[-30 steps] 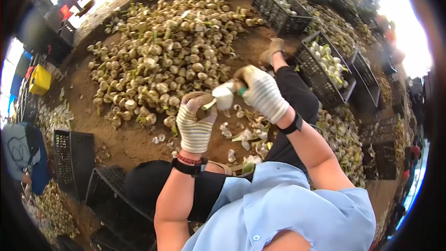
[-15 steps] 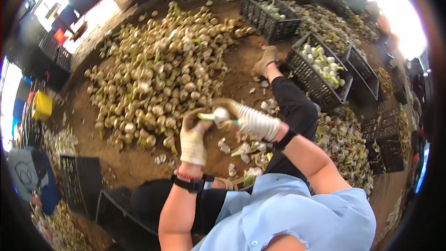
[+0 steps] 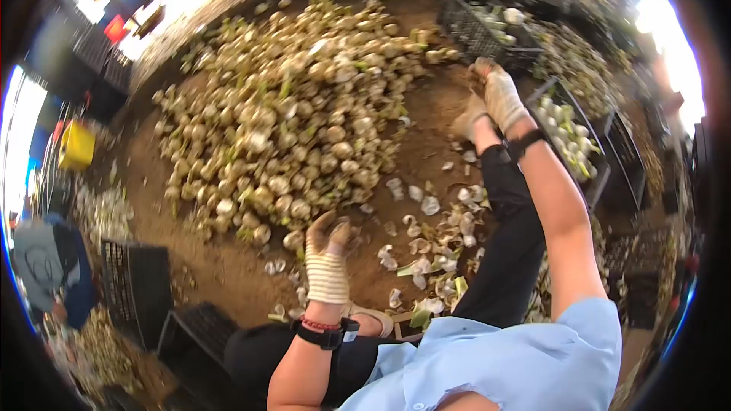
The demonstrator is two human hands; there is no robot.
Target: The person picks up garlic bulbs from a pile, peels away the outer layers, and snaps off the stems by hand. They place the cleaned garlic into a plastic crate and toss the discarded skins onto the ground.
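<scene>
My left hand (image 3: 329, 255), in a striped cream glove with a brownish palm, is at the near edge of the heap of garlic bulbs (image 3: 289, 122). Its thumb and fingers are apart, with nothing between them. My right hand (image 3: 499, 93), gloved alike, reaches out past my knee, just short of the far black crate (image 3: 468, 27). Its fingers are curled; I cannot tell what, if anything, is in them. Over that crate shows a white garlic bulb (image 3: 514, 16). A nearer crate (image 3: 595, 189), beside my right forearm, contains several white bulbs with green stems.
Peeled skins and cut stems (image 3: 434, 259) litter the dirt between my legs. Black crates (image 3: 137, 285) stand at the left, near a yellow container (image 3: 76, 146). Another person (image 3: 49, 270) is at the left edge. More garlic heaps lie behind the right crates.
The white bulb with a stem is no longer between my hands. My right hand has swung up and right towards the far crate, where a white bulb now shows. My left hand has dropped slightly and opened.
</scene>
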